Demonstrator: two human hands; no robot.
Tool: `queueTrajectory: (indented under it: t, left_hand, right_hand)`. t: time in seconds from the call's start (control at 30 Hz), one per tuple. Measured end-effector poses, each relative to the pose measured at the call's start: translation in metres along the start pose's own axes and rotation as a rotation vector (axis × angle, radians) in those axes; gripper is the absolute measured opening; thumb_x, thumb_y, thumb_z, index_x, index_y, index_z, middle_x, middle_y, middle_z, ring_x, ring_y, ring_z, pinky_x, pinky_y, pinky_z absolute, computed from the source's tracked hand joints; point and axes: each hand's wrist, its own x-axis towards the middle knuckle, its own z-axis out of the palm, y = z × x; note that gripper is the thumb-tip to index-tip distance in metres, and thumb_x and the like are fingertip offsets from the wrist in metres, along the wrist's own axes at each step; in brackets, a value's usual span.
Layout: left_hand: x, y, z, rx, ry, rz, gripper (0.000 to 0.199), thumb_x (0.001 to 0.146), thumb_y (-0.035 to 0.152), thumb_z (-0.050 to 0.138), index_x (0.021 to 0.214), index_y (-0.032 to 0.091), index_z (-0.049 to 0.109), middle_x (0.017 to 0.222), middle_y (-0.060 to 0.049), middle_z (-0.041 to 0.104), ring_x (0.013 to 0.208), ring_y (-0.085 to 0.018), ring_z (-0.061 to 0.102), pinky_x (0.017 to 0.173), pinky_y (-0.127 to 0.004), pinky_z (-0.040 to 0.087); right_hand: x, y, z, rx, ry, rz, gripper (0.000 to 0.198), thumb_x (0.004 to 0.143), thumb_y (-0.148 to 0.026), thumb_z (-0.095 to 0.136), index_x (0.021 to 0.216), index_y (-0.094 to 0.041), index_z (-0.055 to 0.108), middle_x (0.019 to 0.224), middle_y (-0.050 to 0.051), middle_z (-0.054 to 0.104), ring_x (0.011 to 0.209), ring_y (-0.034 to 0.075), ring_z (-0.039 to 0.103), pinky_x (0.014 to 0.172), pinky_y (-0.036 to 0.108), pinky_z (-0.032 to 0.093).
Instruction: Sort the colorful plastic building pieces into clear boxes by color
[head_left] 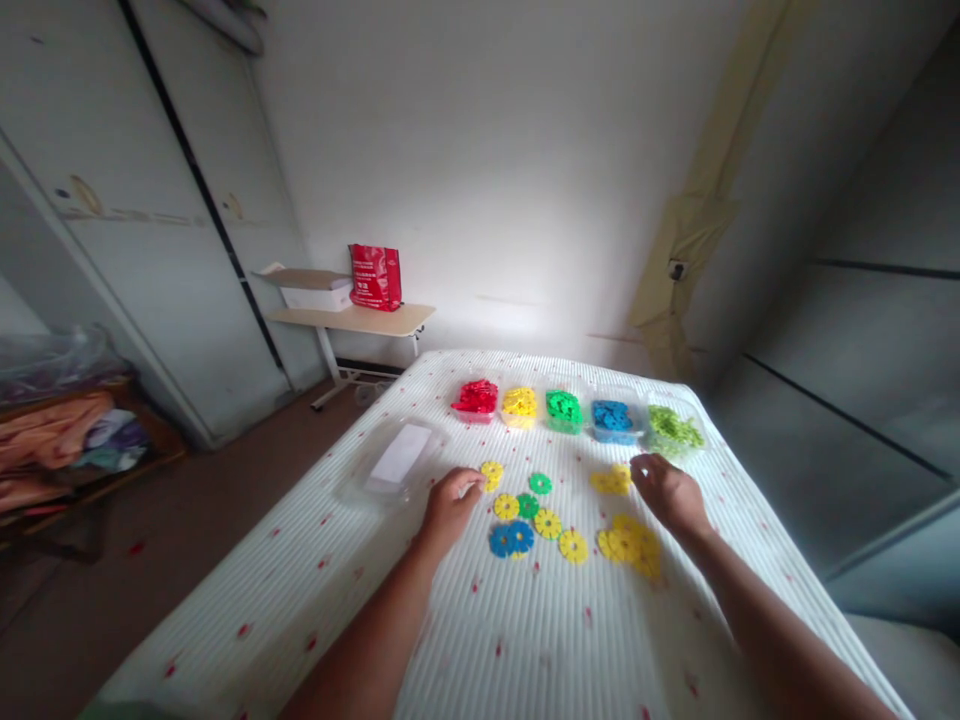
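At nine o'clock on the white bedspread (480, 640) lies a clear lid (394, 460) with a white card under it. The left hand (448, 505) pinches its fingertips on a yellow disc (492, 474). Loose yellow, green and blue discs (529, 520) lie at the centre. At twelve o'clock stand five clear tubs holding red (475, 397), yellow (520, 403), green (564, 408), blue (613, 416) and lime pieces (673, 428). The right hand (670, 493), fingers curled, touches a yellow cluster (612, 481); whether it grips is unclear.

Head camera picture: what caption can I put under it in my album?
Two bare hands, left hand and right hand, reach among flat plastic flower-shaped discs on a white bedspread.
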Motion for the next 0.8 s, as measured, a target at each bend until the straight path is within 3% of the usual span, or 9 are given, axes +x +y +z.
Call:
queueTrajectory:
  t: [0.13,0.23,0.4,0.57,0.8]
  left_hand:
    - [-0.003,0.004,0.003,0.074,-0.018,0.044,0.016,0.074,0.02,0.05,0.08,0.016,0.064,0.082,-0.004,0.066,0.08,-0.015,0.061,0.076,-0.026,0.048]
    - [-0.006,0.008,0.005,0.168,-0.06,0.079,0.016,0.072,0.016,0.05,0.077,0.016,0.065,0.078,-0.004,0.066,0.077,-0.014,0.061,0.074,-0.026,0.048]
    - [-0.01,0.013,0.005,0.23,-0.112,0.134,0.014,0.073,0.015,0.051,0.076,0.016,0.065,0.077,-0.003,0.065,0.075,-0.013,0.06,0.075,-0.026,0.048]
    - [-0.012,0.02,0.009,0.305,-0.151,0.208,0.018,0.07,0.015,0.056,0.084,0.019,0.067,0.088,-0.003,0.066,0.088,-0.016,0.057,0.086,-0.029,0.043]
    - [0.001,0.036,0.03,0.489,-0.401,0.294,0.038,0.065,0.016,0.061,0.102,0.027,0.063,0.101,0.001,0.065,0.096,-0.017,0.055,0.089,-0.03,0.04]
  right_hand:
    - [-0.021,0.035,0.009,0.181,0.007,0.194,0.031,0.08,-0.032,0.036,0.084,-0.019,0.064,0.086,0.006,0.067,0.074,0.018,0.061,0.065,0.026,0.042]
    - [-0.023,0.045,0.015,0.251,0.028,0.317,0.028,0.078,-0.032,0.041,0.087,-0.019,0.064,0.085,0.006,0.068,0.076,0.018,0.061,0.066,0.025,0.042]
    - [-0.022,0.04,0.022,0.137,-0.005,0.164,0.024,0.079,-0.028,0.042,0.081,-0.02,0.064,0.089,0.004,0.064,0.073,0.014,0.058,0.06,0.021,0.037]
    - [-0.024,0.039,0.026,0.093,0.0,0.159,0.022,0.08,-0.025,0.043,0.079,-0.019,0.064,0.085,0.003,0.061,0.069,0.012,0.055,0.056,0.021,0.033]
    - [-0.023,0.037,0.026,0.09,-0.022,0.187,0.021,0.08,-0.025,0.044,0.08,-0.019,0.064,0.084,0.003,0.06,0.066,0.011,0.051,0.053,0.021,0.028]
